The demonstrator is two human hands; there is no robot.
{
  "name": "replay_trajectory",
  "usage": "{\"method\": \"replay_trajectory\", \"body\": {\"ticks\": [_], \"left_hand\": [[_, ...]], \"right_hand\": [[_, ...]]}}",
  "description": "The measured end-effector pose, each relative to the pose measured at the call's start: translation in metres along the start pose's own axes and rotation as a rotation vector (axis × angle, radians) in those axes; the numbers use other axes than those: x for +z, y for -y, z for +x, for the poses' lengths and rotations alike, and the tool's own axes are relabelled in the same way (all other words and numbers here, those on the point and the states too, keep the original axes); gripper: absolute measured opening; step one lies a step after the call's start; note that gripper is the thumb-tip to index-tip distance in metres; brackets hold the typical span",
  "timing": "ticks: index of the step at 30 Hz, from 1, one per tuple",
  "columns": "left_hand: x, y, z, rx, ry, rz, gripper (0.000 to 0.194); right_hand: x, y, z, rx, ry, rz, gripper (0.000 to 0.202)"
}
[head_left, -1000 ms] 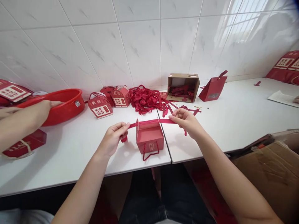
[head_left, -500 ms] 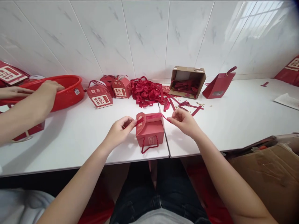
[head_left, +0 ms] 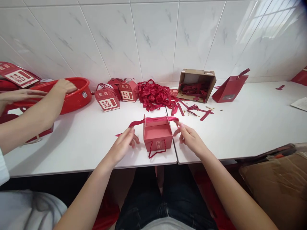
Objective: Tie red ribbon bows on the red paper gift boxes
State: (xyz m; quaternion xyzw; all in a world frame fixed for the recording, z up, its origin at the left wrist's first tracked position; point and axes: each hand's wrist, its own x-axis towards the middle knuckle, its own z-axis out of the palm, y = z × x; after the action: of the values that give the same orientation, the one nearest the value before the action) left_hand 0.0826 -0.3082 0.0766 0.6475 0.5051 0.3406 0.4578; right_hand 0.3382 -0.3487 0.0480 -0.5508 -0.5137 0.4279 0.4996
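A small red gift box (head_left: 158, 132) with an open top stands near the table's front edge, its twisted cord handle (head_left: 157, 154) hanging at the front. A dark red ribbon (head_left: 156, 119) runs across its top through both upright side flaps. My left hand (head_left: 124, 142) is left of the box, fingers curled at the ribbon, whose loose end trails out behind the hand. On the right, my right hand (head_left: 188, 135) has the ribbon's other end at its bent fingertips. The exact grip of each hand is partly hidden.
A heap of red ribbon (head_left: 153, 94) lies behind the box. Beside it are a cardboard box (head_left: 211, 86), scattered strips (head_left: 192, 108) and a red bag-shaped box (head_left: 229, 91). Finished-looking boxes (head_left: 107, 99) stand left. Another person's hand (head_left: 64, 86) reaches into a red basin (head_left: 80, 99).
The ribbon now extends out past both flaps, farther to the left. The left flap has gone from leaning inward to upright. Both hands have dropped slightly, and the view has shifted a little.
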Motion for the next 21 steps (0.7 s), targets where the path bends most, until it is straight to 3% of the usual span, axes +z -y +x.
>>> {"method": "replay_trajectory", "body": {"ticks": [4, 7, 10, 14, 17, 21], "left_hand": [[-0.002, -0.009, 0.011, 0.07, -0.114, -0.491, 0.043], [-0.005, -0.023, 0.017, 0.133, -0.205, -0.656, 0.036], [-0.008, -0.041, 0.023, 0.205, -0.238, -0.702, 0.025], [-0.01, -0.065, 0.031, 0.388, -0.229, -0.622, 0.018], [-0.009, -0.081, 0.036, 0.462, -0.234, -0.528, 0.015], [-0.006, -0.101, 0.044, 0.52, -0.235, -0.452, 0.018]], "right_hand": [[0.001, 0.004, 0.008, 0.006, -0.085, 0.581, 0.041], [-0.001, 0.016, 0.014, -0.058, -0.187, 0.727, 0.028], [-0.004, 0.035, 0.02, -0.12, -0.257, 0.765, 0.02], [-0.007, 0.062, 0.026, -0.345, -0.32, 0.699, 0.017], [-0.007, 0.082, 0.031, -0.428, -0.255, 0.62, 0.013], [-0.003, 0.1, 0.043, -0.382, -0.191, 0.555, 0.009]]}}
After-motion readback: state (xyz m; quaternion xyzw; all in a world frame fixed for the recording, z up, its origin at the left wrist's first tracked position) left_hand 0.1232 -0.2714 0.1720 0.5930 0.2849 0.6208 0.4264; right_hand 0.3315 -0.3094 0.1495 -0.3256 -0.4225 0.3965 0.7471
